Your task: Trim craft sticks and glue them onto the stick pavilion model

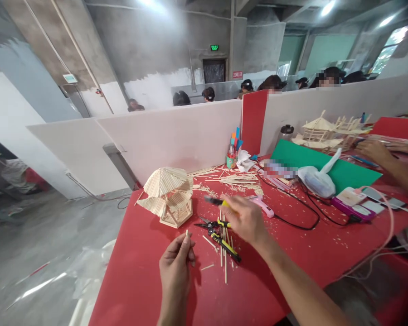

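Note:
My left hand (178, 256) is closed, with a short wooden stick (187, 232) pinched between thumb and fingertips. My right hand (246, 219) is wrapped round a black-and-yellow hand tool (215, 200), its dark end pointing left; motion blur hides its exact kind. Beneath that hand, yellow-and-black cutting pliers (226, 246) lie with their jaws apart. Several thin wooden sticks (225, 267) are partly under the pliers. Beyond my left hand stands a small wooden-stick pavilion model (168, 194) with a two-tiered roof.
A pink glue gun (264, 206) with a black cord lies to the right. Loose sticks (238, 179) and scraps cover the table's back. Farther right are a green board (323, 160), a purple power strip (353, 210) and another person's hand (374, 151). A white partition (177, 136) borders the table.

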Action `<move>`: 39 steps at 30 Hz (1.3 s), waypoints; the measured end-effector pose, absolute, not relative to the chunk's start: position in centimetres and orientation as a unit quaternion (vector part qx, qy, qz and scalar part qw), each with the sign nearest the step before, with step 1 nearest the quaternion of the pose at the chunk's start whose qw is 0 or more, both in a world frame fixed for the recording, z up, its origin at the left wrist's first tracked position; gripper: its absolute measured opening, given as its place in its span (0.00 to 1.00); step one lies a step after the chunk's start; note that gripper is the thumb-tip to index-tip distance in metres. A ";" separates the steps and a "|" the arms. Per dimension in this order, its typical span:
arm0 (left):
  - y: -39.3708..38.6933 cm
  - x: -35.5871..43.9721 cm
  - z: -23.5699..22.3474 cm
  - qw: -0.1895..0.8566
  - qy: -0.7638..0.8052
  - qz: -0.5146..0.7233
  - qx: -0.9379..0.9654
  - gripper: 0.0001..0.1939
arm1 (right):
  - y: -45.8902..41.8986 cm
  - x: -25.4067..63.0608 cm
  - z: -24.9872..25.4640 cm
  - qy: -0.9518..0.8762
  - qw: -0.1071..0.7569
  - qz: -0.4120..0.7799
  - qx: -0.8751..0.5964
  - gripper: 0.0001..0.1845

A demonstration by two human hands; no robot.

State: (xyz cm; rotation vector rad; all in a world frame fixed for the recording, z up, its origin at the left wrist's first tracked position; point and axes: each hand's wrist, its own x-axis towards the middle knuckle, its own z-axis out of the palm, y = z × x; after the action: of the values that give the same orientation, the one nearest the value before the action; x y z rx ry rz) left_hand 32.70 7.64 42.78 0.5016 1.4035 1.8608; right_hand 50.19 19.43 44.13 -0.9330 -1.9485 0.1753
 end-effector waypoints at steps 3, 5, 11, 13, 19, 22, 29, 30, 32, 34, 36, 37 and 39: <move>7.8 33.1 42.7 0.360 0.542 0.737 0.182 0.22 | 15.5 49.1 44.2 -0.837 0.424 0.108 -0.327 0.21; 7.7 33.1 42.7 0.356 0.547 0.730 0.201 0.21 | 13.7 48.5 43.8 -0.841 0.418 0.114 -0.323 0.21; 6.8 33.1 42.9 0.340 0.560 0.711 0.257 0.18 | 12.7 48.1 43.4 -0.840 0.423 0.120 -0.317 0.21; 6.7 33.1 43.1 0.325 0.567 0.706 0.273 0.17 | 12.7 48.0 43.6 -0.841 0.419 0.122 -0.321 0.20; 6.5 33.1 43.5 0.294 0.590 0.690 0.300 0.15 | 12.6 47.9 43.8 -0.839 0.420 0.116 -0.327 0.21; 6.4 33.1 43.2 0.281 0.598 0.684 0.309 0.15 | 12.5 47.9 43.8 -0.840 0.417 0.119 -0.326 0.21; 6.2 33.5 43.0 0.295 0.588 0.698 0.282 0.15 | 12.8 48.4 43.6 -0.842 0.424 0.123 -0.310 0.20; 6.2 33.7 43.1 0.309 0.577 0.706 0.269 0.16 | 12.8 48.5 43.7 -0.841 0.430 0.118 -0.307 0.21; 6.3 34.0 43.4 0.333 0.557 0.721 0.243 0.18 | 12.7 48.6 43.9 -0.837 0.440 0.103 -0.309 0.21; 6.4 34.3 43.7 0.344 0.545 0.731 0.224 0.20 | 12.4 48.4 44.1 -0.832 0.449 0.085 -0.314 0.21; 6.3 34.5 44.0 0.351 0.540 0.736 0.211 0.21 | 12.4 48.3 44.1 -0.833 0.452 0.068 -0.312 0.22; 6.2 34.5 44.1 0.352 0.539 0.737 0.206 0.22 | 12.5 48.3 43.9 -0.837 0.448 0.062 -0.310 0.22; 5.5 34.4 44.3 0.348 0.541 0.737 0.206 0.21 | 13.5 48.7 43.3 -0.836 0.436 0.041 -0.330 0.23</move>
State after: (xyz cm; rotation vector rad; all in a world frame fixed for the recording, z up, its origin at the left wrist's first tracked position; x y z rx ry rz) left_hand 34.38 5.51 44.25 0.5349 1.4038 1.9112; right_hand 48.72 13.49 43.29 -0.8220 -2.0796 0.1011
